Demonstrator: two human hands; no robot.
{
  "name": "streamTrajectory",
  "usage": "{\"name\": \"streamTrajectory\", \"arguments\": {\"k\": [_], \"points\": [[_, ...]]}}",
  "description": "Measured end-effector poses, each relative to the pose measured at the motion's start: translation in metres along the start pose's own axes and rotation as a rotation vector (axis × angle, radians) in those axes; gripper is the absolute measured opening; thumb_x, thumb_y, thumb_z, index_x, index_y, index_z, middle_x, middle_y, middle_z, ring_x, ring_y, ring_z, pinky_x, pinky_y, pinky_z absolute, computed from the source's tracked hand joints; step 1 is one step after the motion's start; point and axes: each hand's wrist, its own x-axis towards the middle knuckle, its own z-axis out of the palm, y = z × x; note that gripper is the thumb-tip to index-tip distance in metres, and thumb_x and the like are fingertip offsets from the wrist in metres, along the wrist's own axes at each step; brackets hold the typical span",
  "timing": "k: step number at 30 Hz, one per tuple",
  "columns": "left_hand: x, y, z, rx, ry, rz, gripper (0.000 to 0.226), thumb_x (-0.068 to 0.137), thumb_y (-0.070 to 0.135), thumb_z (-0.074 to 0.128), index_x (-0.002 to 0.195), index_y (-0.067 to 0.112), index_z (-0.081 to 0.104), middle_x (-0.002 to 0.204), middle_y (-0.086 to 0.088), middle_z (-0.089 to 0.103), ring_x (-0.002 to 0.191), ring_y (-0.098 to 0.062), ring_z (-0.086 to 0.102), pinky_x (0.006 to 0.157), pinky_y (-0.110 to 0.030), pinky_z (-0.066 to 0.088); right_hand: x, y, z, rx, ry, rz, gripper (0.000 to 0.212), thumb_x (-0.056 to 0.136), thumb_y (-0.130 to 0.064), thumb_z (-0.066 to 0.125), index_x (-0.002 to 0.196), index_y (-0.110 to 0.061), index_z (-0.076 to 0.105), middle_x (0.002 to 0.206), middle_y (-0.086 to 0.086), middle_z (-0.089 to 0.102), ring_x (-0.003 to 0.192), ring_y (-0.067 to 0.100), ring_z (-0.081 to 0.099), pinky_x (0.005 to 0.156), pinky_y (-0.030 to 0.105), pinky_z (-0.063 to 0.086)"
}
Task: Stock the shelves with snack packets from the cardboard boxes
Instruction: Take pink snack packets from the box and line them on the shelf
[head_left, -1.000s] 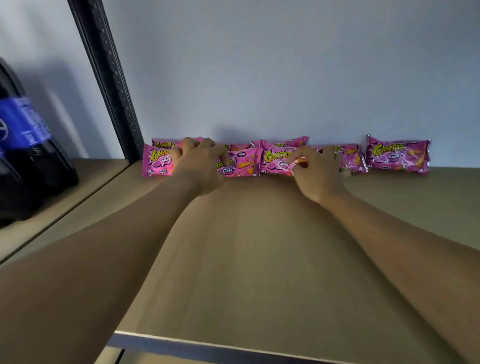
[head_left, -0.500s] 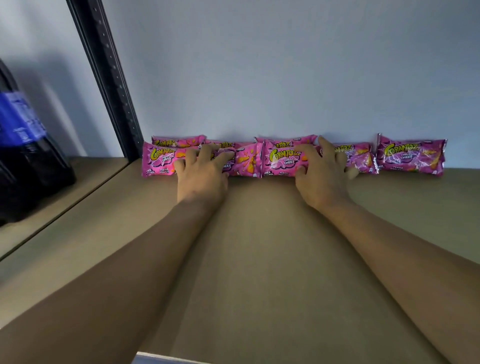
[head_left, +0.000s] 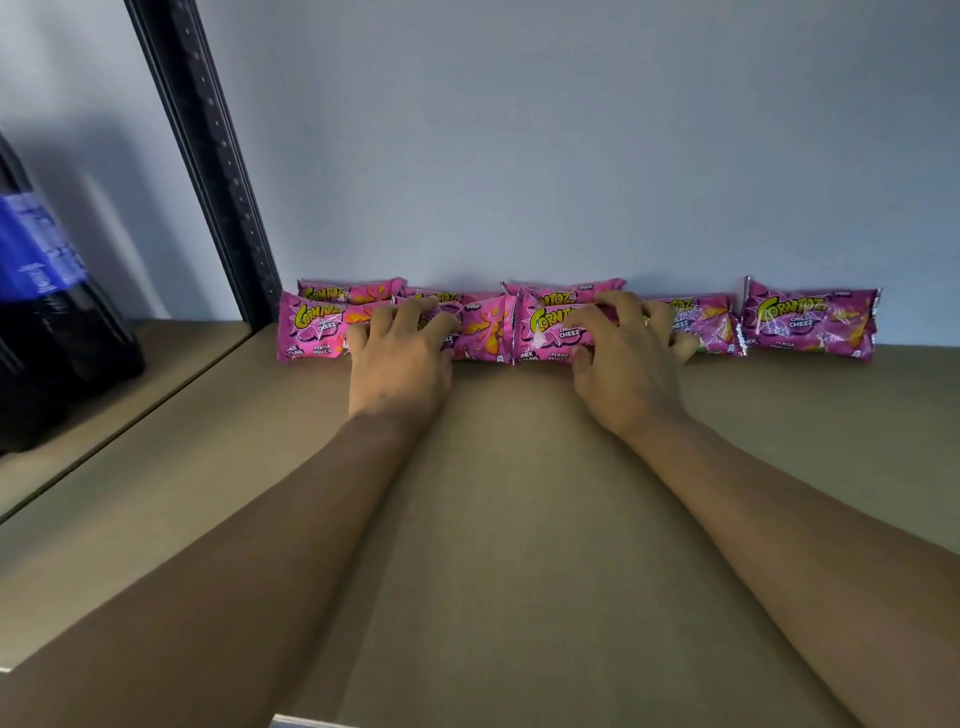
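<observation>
Several pink snack packets stand in a row against the back wall of the tan shelf (head_left: 519, 519). My left hand (head_left: 400, 358) lies flat with spread fingers on the second packet from the left (head_left: 483, 332). Beside it, my right hand (head_left: 628, 364) spreads its fingers over the middle packet (head_left: 545, 327) and touches the one to its right (head_left: 706, 325). The leftmost packet (head_left: 311, 327) and the far right packet (head_left: 810, 322) are untouched. More packets (head_left: 348, 290) lean behind the front row. No cardboard box is in view.
A black perforated shelf upright (head_left: 208, 156) rises at the left end of the row. Beyond it, on the neighbouring shelf, stands a dark soda bottle with a blue label (head_left: 47, 291). The grey wall (head_left: 571, 130) closes the back.
Both hands went from curled gripping on the packets to flat, spread fingers on them. The packets now stand more upright and even along the wall. The camera moved closer.
</observation>
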Motion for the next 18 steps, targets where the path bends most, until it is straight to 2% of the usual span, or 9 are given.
{"name": "streamTrajectory", "arguments": {"k": [7, 14, 16, 18], "points": [[-0.008, 0.001, -0.01, -0.033, 0.009, -0.025, 0.035, 0.086, 0.028, 0.061, 0.122, 0.031, 0.062, 0.138, -0.002, 0.052, 0.128, -0.03, 0.043, 0.1, -0.048, 0.029, -0.004, -0.002, -0.005, 0.097, 0.063, -0.002, 0.025, 0.083, -0.024, 0.061, 0.104, -0.035, 0.067, 0.138, -0.007, 0.049, 0.125, 0.025, 0.034, 0.082, 0.038, 0.018], [-0.04, 0.009, -0.042, -0.103, 0.014, -0.046, 0.037, 0.087, 0.033, 0.06, 0.124, 0.032, 0.061, 0.137, 0.002, 0.052, 0.125, -0.027, 0.045, 0.099, -0.045, 0.028, -0.021, -0.009, -0.026, 0.196, 0.137, 0.031, 0.016, 0.08, -0.031, 0.064, 0.095, -0.033, 0.068, 0.121, -0.008, 0.056, 0.116, 0.024, 0.041, 0.08, 0.036, 0.017], [-0.054, 0.009, -0.057, -0.147, 0.013, -0.062, 0.036, 0.088, 0.036, 0.061, 0.123, 0.033, 0.061, 0.133, 0.002, 0.053, 0.123, -0.026, 0.047, 0.098, -0.043, 0.028, -0.034, -0.016, -0.039, 0.244, 0.098, 0.036, 0.018, 0.08, -0.032, 0.065, 0.098, -0.035, 0.068, 0.118, -0.008, 0.055, 0.114, 0.023, 0.041, 0.082, 0.036, 0.019], [-0.071, 0.01, -0.073, -0.203, -0.009, -0.084, 0.035, 0.088, 0.038, 0.06, 0.122, 0.033, 0.061, 0.129, 0.003, 0.055, 0.119, -0.024, 0.05, 0.095, -0.041, 0.029, -0.05, -0.024, -0.054, 0.33, 0.04, 0.011, 0.023, 0.081, -0.03, 0.065, 0.104, -0.034, 0.067, 0.115, -0.005, 0.056, 0.113, 0.024, 0.046, 0.087, 0.037, 0.03]]}}
